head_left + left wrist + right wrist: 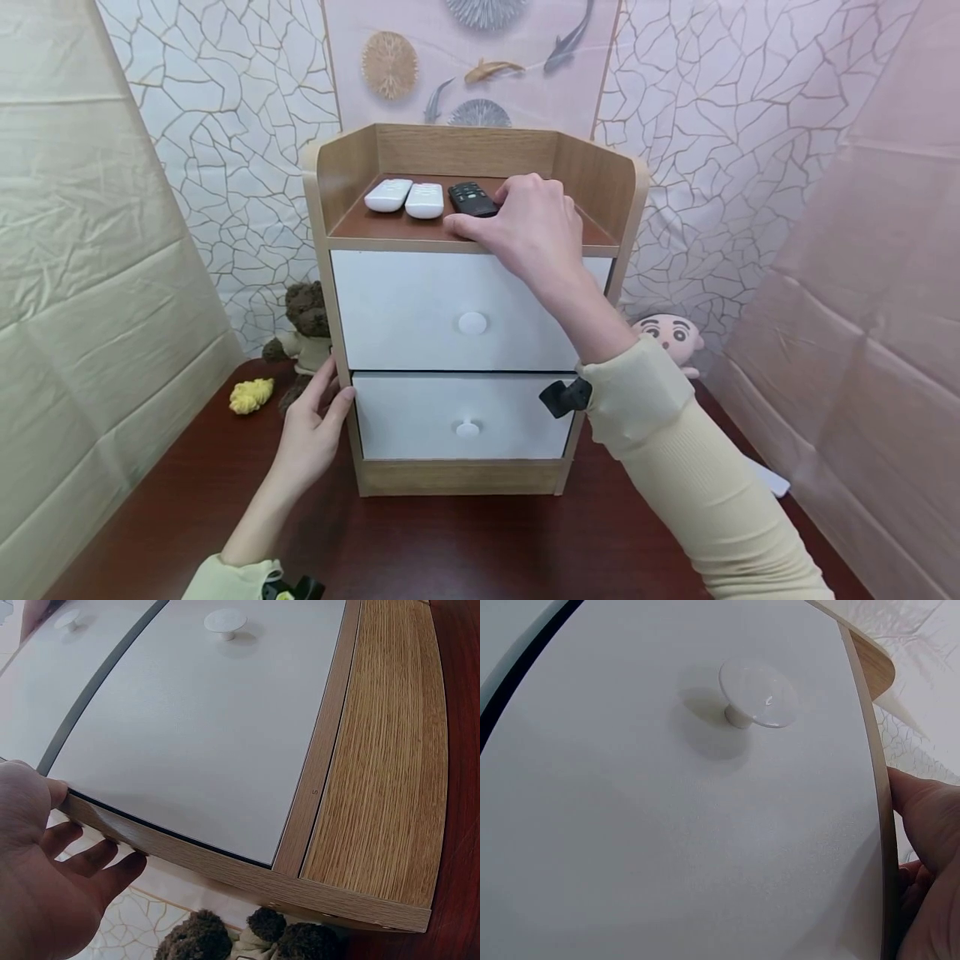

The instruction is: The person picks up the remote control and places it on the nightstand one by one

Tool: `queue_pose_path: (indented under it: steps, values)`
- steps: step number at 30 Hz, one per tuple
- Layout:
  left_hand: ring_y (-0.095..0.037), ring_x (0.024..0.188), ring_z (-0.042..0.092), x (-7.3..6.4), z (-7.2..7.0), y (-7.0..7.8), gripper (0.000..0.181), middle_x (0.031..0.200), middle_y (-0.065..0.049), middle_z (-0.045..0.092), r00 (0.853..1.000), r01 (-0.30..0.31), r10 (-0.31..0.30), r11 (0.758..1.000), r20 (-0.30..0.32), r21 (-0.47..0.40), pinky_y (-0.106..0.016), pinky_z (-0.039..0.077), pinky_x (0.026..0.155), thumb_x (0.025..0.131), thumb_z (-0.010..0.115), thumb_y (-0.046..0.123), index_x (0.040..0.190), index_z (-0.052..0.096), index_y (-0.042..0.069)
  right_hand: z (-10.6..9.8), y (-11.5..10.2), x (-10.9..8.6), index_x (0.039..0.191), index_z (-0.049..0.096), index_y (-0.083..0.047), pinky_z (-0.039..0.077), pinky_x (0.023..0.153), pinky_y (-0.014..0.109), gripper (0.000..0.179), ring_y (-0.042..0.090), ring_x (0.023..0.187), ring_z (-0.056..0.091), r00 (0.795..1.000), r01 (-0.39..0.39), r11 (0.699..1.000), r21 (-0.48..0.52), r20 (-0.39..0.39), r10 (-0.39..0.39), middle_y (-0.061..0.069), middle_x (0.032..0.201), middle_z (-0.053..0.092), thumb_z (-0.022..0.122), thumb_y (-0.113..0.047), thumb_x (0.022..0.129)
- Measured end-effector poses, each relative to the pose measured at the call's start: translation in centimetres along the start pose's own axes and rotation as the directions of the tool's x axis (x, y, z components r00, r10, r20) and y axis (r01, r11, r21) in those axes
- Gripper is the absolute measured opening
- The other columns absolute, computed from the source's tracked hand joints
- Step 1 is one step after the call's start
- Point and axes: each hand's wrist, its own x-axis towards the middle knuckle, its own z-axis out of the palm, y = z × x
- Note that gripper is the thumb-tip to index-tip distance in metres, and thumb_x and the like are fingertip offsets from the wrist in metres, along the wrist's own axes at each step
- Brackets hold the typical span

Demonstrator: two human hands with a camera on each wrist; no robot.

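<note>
A small wood-framed cabinet (pixel 461 477) with two white drawers stands on the table. On its top shelf, my right hand (pixel 536 229) holds a black remote control (pixel 474 200), thumb at the front edge and fingers on the far side, partly hiding it. Two white remote controls (pixel 388 196) lie side by side to its left. My left hand (pixel 309 433) grips the cabinet's left edge; in the left wrist view its thumb is on the front edge and its bent fingers (pixel 112 881) touch the side panel. Both drawers look pushed in, each with a round white knob (pixel 472 323).
Left of the cabinet sit a brown plush bear (pixel 306 312) and a yellow crumpled item (pixel 251 396). A plush doll with a round face (pixel 671 337) is behind the right arm. Some white flat object (pixel 768 477) lies on the dark red table (pixel 450 550) at right.
</note>
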Motion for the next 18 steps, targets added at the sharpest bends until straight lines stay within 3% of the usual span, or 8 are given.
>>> queue_pose_path:
  steps: [12,18]
  values:
    - [-0.042,0.137,0.047,-0.11,0.05,-0.08,0.058,0.155,-0.027,0.041,1.0,-0.006,0.006,1.0,-0.006,0.018,-0.004,0.04,0.091,0.109,0.051,0.009,0.161,0.026,-0.003,0.03,-0.06,0.09,0.122,0.075,-0.013,0.049,0.081,0.04,0.071,0.024,0.101,0.059,1.0,0.004,1.0,-0.026,0.022,-0.004,0.005,0.118,0.068,0.077,-0.069,0.078]
    - [-0.042,0.138,0.046,-0.08,0.13,0.11,0.058,0.156,-0.026,0.04,1.0,-0.003,0.003,1.0,-0.01,0.022,-0.005,0.04,0.092,0.109,0.051,0.008,0.16,0.027,-0.002,-0.33,0.56,-0.28,0.126,0.072,-0.011,0.05,0.086,0.04,0.072,0.026,0.11,0.059,0.998,0.04,0.999,0.032,0.038,-0.042,0.006,0.121,0.069,0.078,-0.065,0.08]
